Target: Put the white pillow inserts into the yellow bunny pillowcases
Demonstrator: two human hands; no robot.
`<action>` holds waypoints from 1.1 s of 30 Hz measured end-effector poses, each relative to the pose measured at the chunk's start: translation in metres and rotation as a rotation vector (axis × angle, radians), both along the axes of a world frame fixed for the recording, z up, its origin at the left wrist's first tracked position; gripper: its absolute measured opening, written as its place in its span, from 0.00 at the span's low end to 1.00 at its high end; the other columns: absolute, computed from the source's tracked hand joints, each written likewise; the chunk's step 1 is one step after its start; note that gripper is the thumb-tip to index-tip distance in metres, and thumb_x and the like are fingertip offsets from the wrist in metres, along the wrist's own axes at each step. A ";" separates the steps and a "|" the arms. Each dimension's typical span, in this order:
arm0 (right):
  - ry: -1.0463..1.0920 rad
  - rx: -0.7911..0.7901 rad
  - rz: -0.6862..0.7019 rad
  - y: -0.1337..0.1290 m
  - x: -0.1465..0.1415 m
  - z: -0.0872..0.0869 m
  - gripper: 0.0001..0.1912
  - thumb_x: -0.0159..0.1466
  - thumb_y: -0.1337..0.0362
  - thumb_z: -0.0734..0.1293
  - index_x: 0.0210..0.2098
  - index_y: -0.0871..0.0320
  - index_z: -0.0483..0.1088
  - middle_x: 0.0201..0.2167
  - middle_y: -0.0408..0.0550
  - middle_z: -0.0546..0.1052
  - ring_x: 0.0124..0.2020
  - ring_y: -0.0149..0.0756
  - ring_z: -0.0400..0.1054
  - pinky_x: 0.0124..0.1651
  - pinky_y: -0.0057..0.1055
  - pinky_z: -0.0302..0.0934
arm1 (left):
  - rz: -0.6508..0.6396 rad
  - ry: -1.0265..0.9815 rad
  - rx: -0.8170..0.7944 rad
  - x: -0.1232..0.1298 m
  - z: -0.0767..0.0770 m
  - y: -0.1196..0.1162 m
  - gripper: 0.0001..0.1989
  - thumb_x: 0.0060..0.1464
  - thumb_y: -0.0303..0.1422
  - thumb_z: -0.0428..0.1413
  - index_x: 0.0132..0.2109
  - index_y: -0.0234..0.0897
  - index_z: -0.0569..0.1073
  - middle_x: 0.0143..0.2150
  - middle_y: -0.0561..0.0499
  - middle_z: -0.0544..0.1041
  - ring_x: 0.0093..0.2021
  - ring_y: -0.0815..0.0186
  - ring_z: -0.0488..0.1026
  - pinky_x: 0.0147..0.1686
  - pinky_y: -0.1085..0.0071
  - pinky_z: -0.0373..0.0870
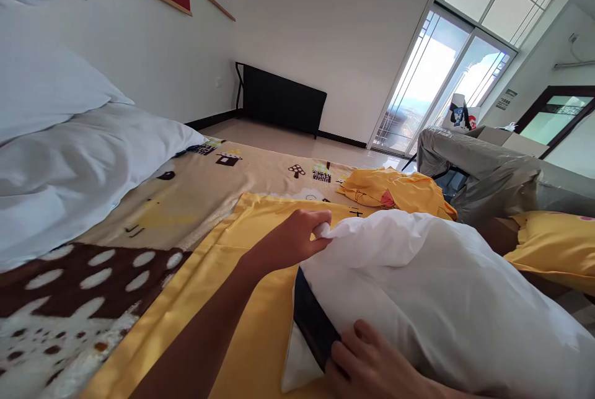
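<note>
A plump white pillow (446,281) lies at the right front on a spread of yellow cloth (251,324), with a dark navy band (313,312) across its near left end. My left hand (304,235) is closed, pinching the pillow's upper left corner between thumb and fingers. Lower down, my right hand (367,355) curls its fingers into the pillow at the band; part of this hand is cut off by the lower frame edge. Beneath the yellow cloth, a patterned fleece blanket (260,166) in beige and brown covers the bed.
Several white pillows (93,157) are stacked at the left. Beyond my hands sits crumpled yellow fabric (395,191). At the right are a yellow pillow (553,250) and plastic-covered furniture (493,157). A black folded frame (283,101) leans on the far wall.
</note>
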State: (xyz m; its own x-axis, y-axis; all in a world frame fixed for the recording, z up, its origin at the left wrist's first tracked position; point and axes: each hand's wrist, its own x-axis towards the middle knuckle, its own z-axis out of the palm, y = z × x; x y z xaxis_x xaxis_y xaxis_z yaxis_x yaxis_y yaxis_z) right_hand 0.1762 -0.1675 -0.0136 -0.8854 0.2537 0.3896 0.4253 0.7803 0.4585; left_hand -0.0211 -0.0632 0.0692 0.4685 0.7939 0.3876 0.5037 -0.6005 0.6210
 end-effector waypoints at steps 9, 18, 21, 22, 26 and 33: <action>0.089 0.069 0.088 0.009 -0.031 -0.034 0.13 0.58 0.74 0.60 0.19 0.58 0.59 0.18 0.43 0.65 0.20 0.31 0.54 0.26 0.33 0.45 | 0.109 -0.144 0.035 0.002 -0.001 0.005 0.07 0.48 0.33 0.51 0.26 0.36 0.63 0.23 0.58 0.62 0.26 0.71 0.57 0.27 0.74 0.54; -0.015 0.057 0.056 0.019 -0.034 -0.066 0.12 0.61 0.68 0.60 0.21 0.59 0.64 0.21 0.48 0.71 0.24 0.35 0.59 0.28 0.35 0.53 | 0.192 -0.512 -0.128 0.014 -0.015 0.019 0.12 0.43 0.34 0.53 0.21 0.36 0.56 0.20 0.60 0.52 0.24 0.74 0.50 0.24 0.75 0.48; 0.010 0.106 0.054 0.017 -0.035 -0.070 0.12 0.62 0.69 0.57 0.24 0.60 0.66 0.24 0.51 0.73 0.26 0.37 0.60 0.32 0.38 0.55 | 0.165 -0.572 -0.164 0.013 -0.018 0.022 0.11 0.42 0.32 0.53 0.21 0.36 0.57 0.21 0.59 0.53 0.24 0.74 0.51 0.24 0.75 0.48; 0.027 0.115 0.049 0.016 -0.035 -0.067 0.12 0.62 0.69 0.57 0.24 0.60 0.67 0.23 0.50 0.72 0.25 0.37 0.60 0.32 0.38 0.54 | 0.154 -0.587 -0.174 0.013 -0.018 0.023 0.11 0.42 0.31 0.53 0.21 0.36 0.57 0.21 0.59 0.53 0.24 0.74 0.51 0.24 0.75 0.48; 0.080 0.141 0.029 0.012 -0.032 -0.030 0.09 0.60 0.71 0.57 0.26 0.60 0.67 0.19 0.46 0.67 0.23 0.36 0.58 0.33 0.38 0.51 | 0.072 -0.560 -0.178 0.013 -0.018 0.022 0.11 0.42 0.30 0.53 0.22 0.36 0.56 0.21 0.60 0.53 0.24 0.74 0.50 0.24 0.75 0.47; 0.477 -0.075 -0.156 0.031 -0.015 0.061 0.10 0.58 0.74 0.55 0.25 0.58 0.63 0.18 0.43 0.65 0.23 0.32 0.56 0.30 0.31 0.48 | -0.199 -0.448 -0.264 0.016 -0.012 0.009 0.13 0.47 0.33 0.55 0.25 0.37 0.57 0.23 0.60 0.53 0.25 0.74 0.51 0.24 0.75 0.49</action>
State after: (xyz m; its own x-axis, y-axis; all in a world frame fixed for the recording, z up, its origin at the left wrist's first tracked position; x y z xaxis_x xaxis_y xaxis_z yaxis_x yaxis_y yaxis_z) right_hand 0.1611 -0.1365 0.0478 -0.5624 0.4118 0.7170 0.6880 0.7141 0.1296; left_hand -0.0049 -0.0547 0.0573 0.4550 0.8039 0.3830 0.0487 -0.4519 0.8907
